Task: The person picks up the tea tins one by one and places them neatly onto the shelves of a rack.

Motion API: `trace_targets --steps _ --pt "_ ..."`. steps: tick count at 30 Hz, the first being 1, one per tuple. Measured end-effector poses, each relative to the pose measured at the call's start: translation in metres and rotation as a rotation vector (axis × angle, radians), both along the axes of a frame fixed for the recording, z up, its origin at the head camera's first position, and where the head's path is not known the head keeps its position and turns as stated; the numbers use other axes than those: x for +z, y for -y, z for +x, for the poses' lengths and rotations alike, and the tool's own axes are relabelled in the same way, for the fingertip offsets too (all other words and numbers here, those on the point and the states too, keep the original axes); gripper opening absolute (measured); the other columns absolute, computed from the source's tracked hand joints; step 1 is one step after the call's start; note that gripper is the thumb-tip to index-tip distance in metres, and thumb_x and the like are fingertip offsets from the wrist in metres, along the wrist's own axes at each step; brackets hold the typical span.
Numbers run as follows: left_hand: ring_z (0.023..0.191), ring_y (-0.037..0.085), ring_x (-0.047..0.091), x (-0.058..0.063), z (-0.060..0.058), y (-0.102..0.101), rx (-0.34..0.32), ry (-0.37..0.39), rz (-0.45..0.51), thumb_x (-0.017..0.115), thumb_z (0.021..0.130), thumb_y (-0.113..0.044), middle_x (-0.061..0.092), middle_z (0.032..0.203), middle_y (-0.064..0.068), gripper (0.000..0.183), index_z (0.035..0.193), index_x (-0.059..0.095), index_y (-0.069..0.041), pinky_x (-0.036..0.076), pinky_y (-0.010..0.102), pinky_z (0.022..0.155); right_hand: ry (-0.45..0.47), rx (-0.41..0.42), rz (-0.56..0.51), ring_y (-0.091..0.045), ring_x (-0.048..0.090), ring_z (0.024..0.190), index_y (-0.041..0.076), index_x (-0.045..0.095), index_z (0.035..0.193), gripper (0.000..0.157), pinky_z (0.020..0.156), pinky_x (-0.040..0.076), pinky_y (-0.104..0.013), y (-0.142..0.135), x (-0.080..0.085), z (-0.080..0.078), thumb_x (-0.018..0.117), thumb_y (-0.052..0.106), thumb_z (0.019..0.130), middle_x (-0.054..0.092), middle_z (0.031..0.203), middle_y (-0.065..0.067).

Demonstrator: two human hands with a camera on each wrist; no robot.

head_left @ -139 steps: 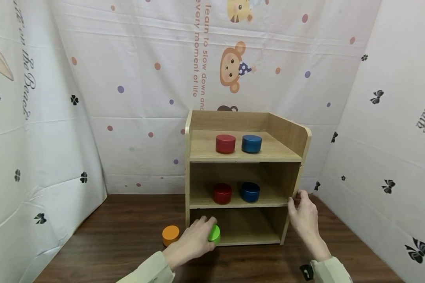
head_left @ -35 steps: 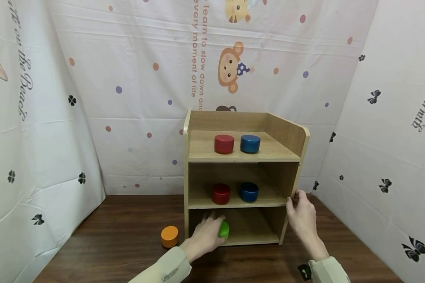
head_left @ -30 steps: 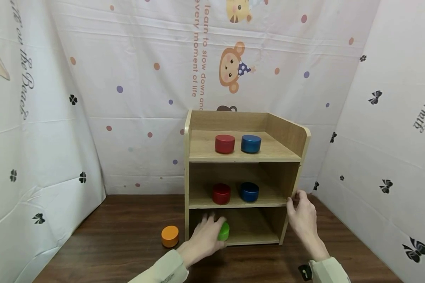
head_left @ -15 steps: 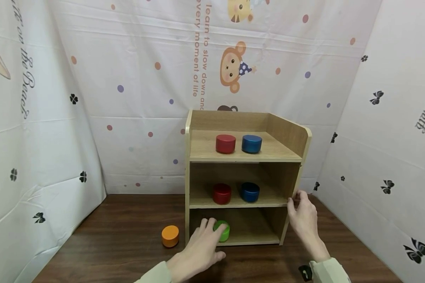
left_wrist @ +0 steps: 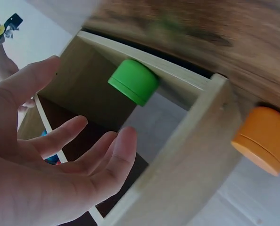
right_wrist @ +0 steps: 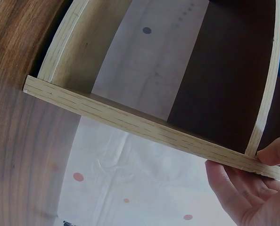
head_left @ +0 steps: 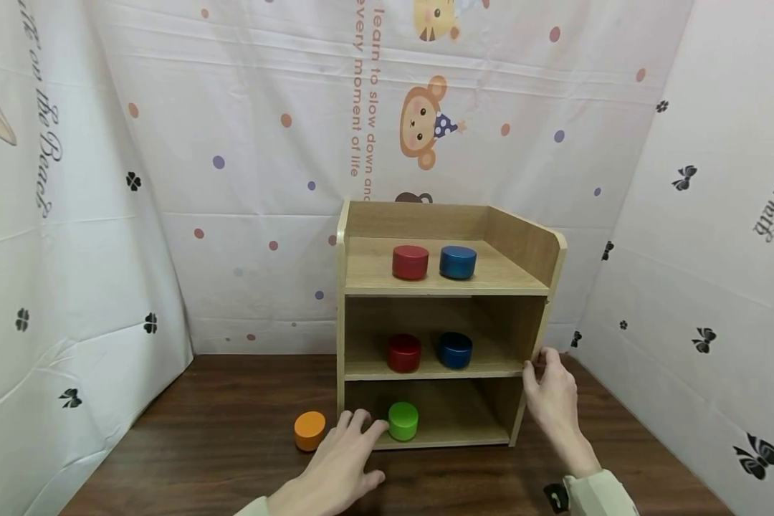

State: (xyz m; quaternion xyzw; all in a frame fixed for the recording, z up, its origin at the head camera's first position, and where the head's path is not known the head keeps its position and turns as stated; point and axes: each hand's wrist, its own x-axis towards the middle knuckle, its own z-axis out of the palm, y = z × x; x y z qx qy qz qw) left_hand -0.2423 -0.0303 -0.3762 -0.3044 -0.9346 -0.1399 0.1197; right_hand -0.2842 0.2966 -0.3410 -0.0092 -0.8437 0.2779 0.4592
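A green round tin (head_left: 403,421) stands on the bottom shelf of a small wooden shelf unit (head_left: 448,292), left of its middle. My left hand (head_left: 335,462) is in front of the unit's lower left corner, fingers spread and apart from the tin. In the left wrist view the hand (left_wrist: 69,150) holds nothing, and the green tin (left_wrist: 134,81) sits beyond the fingertips. My right hand (head_left: 552,394) grips the front edge of the unit's right side panel (right_wrist: 144,129), thumb on one face and fingers on the other, at the middle shelf's height.
An orange tin (head_left: 309,431) stands on the dark wood table (head_left: 232,416), left of the unit. The top shelf holds a red tin (head_left: 410,262) and a blue tin (head_left: 458,262). On the middle shelf are a red tin (head_left: 403,352) and a blue tin (head_left: 454,350).
My left hand carried the green tin onto the bottom shelf, let go of it and drew back to the left and towards me. The right hand stayed on the side panel.
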Motion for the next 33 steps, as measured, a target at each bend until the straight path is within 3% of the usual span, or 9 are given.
trace_targets --steps 9,16,19,23,33 --pt "0.09 0.018 0.047 -0.002 0.003 0.032 0.04 -0.087 0.079 0.081 0.072 -0.027 0.055 0.102 0.001 0.045 0.111 0.061 -0.016 0.043 0.026 0.059 0.012 -0.007 0.0 -0.036 0.065 0.074 -0.009 0.057 0.102 0.018 0.062 0.048 -0.045 -0.001 -0.001 0.0 0.06 -0.002 0.086 0.067 0.089 -0.025" --pt "0.082 0.014 0.044 -0.005 -0.002 0.052 0.135 -0.168 0.098 0.084 0.064 -0.026 0.05 0.086 -0.006 0.036 0.091 0.061 -0.018 0.036 0.025 0.057 0.003 -0.002 0.001 -0.037 0.065 0.073 -0.008 0.057 0.102 0.019 0.062 0.047 -0.048 0.0 0.0 0.0 0.06 -0.002 0.085 0.067 0.089 -0.025" --pt "0.084 0.015 0.046 -0.007 -0.009 0.058 0.185 -0.132 0.114 0.085 0.064 -0.024 0.051 0.087 -0.006 0.039 0.093 0.061 -0.017 0.04 0.028 0.06 0.004 -0.004 -0.001 -0.036 0.065 0.073 -0.009 0.057 0.103 0.019 0.061 0.046 -0.046 -0.001 0.0 0.0 0.06 -0.002 0.085 0.067 0.088 -0.025" --pt "0.094 0.024 0.053 -0.009 -0.021 0.064 0.236 -0.062 0.135 0.087 0.064 -0.024 0.058 0.101 0.004 0.049 0.104 0.061 -0.015 0.047 0.036 0.065 0.004 -0.002 0.0 -0.036 0.065 0.073 -0.009 0.057 0.103 0.019 0.061 0.046 -0.044 -0.001 0.001 0.0 0.06 -0.002 0.085 0.067 0.088 -0.025" --pt "0.092 0.027 0.05 -0.022 -0.042 0.072 0.29 0.028 0.177 0.087 0.066 -0.023 0.057 0.108 0.011 0.06 0.117 0.059 -0.011 0.046 0.036 0.059 0.019 -0.002 0.003 -0.034 0.065 0.072 -0.008 0.057 0.103 0.019 0.057 0.045 -0.036 -0.001 0.0 0.001 0.06 -0.002 0.086 0.067 0.088 -0.024"
